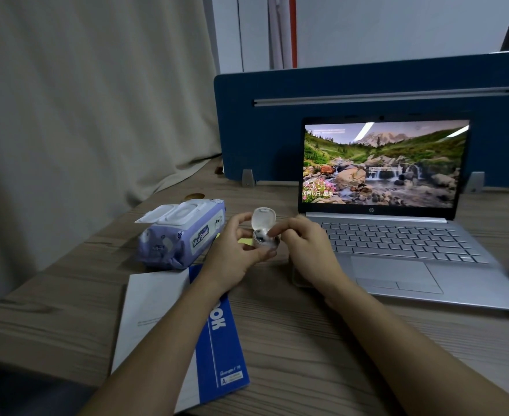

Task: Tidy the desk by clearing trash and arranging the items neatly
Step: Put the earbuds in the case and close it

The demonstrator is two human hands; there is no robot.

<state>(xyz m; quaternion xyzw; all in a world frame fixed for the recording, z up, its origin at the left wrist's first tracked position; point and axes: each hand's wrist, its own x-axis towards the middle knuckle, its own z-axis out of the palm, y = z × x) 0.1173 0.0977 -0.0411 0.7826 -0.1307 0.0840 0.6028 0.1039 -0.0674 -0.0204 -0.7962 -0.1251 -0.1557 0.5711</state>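
Curtain (82,100) hangs at far left, well left of the grip, its hem meeting the desk (307,340) edge.

Wipes pack (181,232), purple, lies on the desk just left of the grip, white flip lid uppermost. Nearer the person than the grip and to its left, a white sheet (151,301) lies flat; a blue notebook (220,349) lies along its right side, partly hidden under the left forearm. A yellow note (246,241) shows between the left fingers, beneath the held item; only a sliver is visible.

Left hand (235,253) grips the earbud case (263,232) from below, fingers curled round its base, thumb against the left side. The case is white, lid hinged open and standing upright. It is held above the desk, between the wipes pack and the laptop. Contents of the case appear dark; detail cannot be made out.

Right hand (304,247) is at the case's right side, index finger bent into the open mouth of the case, tip touching inside it. Whether that finger and thumb pinch an earbud cannot be told.

Laptop (397,235), silver, stands open just right of the grip, screen lit with a landscape picture. Blue divider (367,79) stands beyond grip and laptop, across the back of the desk.
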